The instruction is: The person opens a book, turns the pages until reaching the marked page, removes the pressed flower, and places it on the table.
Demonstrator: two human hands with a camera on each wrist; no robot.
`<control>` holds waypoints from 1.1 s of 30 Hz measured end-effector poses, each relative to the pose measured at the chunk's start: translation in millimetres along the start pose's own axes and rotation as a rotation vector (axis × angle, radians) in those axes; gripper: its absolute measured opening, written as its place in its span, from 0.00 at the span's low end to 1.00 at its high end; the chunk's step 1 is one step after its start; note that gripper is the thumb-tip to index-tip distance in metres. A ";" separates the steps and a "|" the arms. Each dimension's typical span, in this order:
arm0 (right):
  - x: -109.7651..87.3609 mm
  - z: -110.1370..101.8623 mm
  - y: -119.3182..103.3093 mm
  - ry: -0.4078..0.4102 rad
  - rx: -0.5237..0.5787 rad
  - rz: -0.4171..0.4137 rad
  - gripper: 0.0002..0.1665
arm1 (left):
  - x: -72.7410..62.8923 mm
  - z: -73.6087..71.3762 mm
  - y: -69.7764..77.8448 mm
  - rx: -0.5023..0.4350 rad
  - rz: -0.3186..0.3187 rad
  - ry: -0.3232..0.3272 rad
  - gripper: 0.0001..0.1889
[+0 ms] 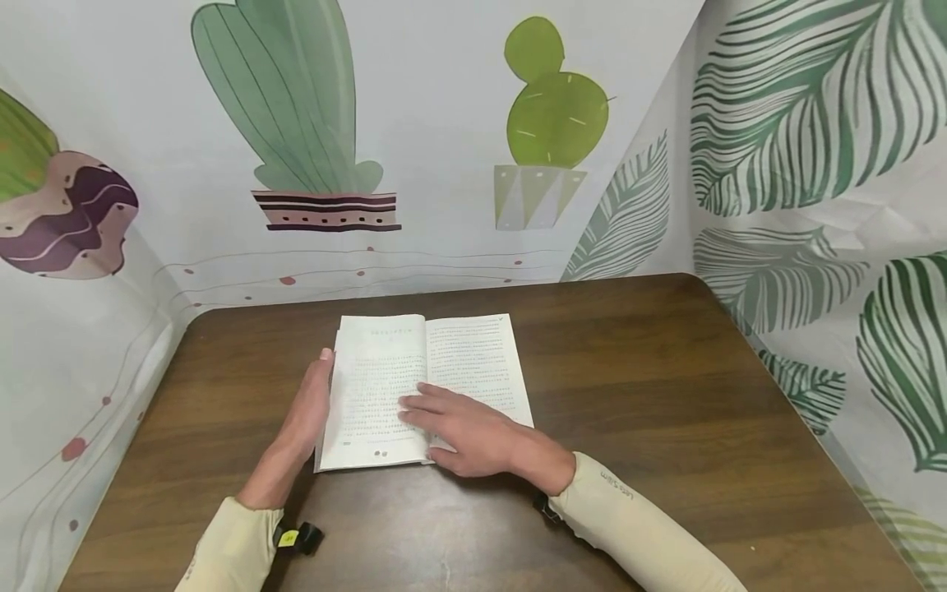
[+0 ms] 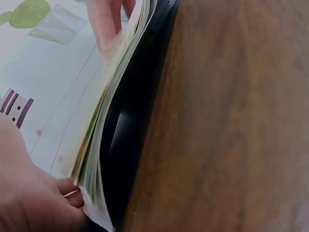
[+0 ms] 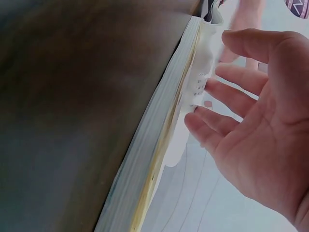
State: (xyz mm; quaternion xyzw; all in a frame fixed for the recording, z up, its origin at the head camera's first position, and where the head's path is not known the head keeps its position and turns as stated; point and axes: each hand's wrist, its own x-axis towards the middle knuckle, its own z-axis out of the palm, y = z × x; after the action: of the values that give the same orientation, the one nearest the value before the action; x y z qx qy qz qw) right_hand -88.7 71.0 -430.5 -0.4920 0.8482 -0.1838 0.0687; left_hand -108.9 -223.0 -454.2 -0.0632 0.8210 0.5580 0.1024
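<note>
An open book (image 1: 385, 386) with printed pages lies on the brown wooden table. My left hand (image 1: 309, 407) is at the book's left edge, which it holds, its fingers partly hidden. In the left wrist view that hand (image 2: 34, 193) meets the corner of the page stack (image 2: 104, 121), and a dark gap shows beneath the pages. Over the lower middle of the book, my right hand (image 1: 473, 432) lies with extended fingers, the fingertips on the left page near the spine. The right wrist view shows this hand (image 3: 260, 106) with fingers spread, close above the paper.
The wooden table (image 1: 629, 370) extends around the book on all sides. Behind it stands a white wall covering (image 1: 444, 123) printed with cacti, and leaf-patterned cloth (image 1: 799, 164) hangs at the right. A black wrist strap (image 1: 299, 538) is on the left sleeve.
</note>
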 end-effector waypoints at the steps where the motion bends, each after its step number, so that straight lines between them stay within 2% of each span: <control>1: 0.2 0.2 -0.2 -0.003 -0.006 -0.001 0.35 | 0.8 0.5 0.4 0.036 0.012 0.009 0.46; 4: 0.5 1.1 -0.8 -0.010 -0.009 -0.002 0.35 | 4.0 3.3 -1.3 0.182 0.069 0.032 0.45; 7: 0.2 1.5 -1.1 -0.015 -0.002 0.007 0.37 | 4.0 5.8 -4.5 0.340 0.115 0.047 0.51; 9: 0.3 1.9 -1.1 -0.017 -0.005 0.018 0.40 | 3.0 7.2 -6.2 0.375 0.151 0.044 0.50; 14: 0.6 1.6 -1.4 -0.021 -0.015 0.117 0.49 | 0.5 9.1 -7.9 0.398 0.193 0.037 0.39; 17: -0.1 0.7 -1.3 -0.020 -0.042 0.202 0.54 | -0.4 10.0 -7.4 0.436 0.200 0.032 0.36; 19: -1.1 0.1 -1.0 -0.021 -0.082 0.228 0.56 | -1.2 10.4 -6.5 0.448 0.204 0.029 0.35; 26: -4.2 -0.1 -0.6 -0.058 -0.228 0.199 0.53 | -2.7 10.2 -3.9 0.459 0.203 0.023 0.35; 30: -7.0 -0.4 -1.2 -0.073 -0.285 0.165 0.45 | -1.8 10.2 -4.7 0.464 0.193 0.021 0.36; 33: -8.9 -2.0 -1.4 -0.074 -0.285 0.145 0.39 | -1.4 10.1 -5.2 0.472 0.187 0.019 0.36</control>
State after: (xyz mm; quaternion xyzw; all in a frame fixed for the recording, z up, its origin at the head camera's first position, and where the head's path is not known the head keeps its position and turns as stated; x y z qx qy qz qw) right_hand -83.7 78.5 -428.6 -0.4408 0.8958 -0.0380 0.0425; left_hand -105.4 -215.6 -462.2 0.0334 0.9319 0.3571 0.0547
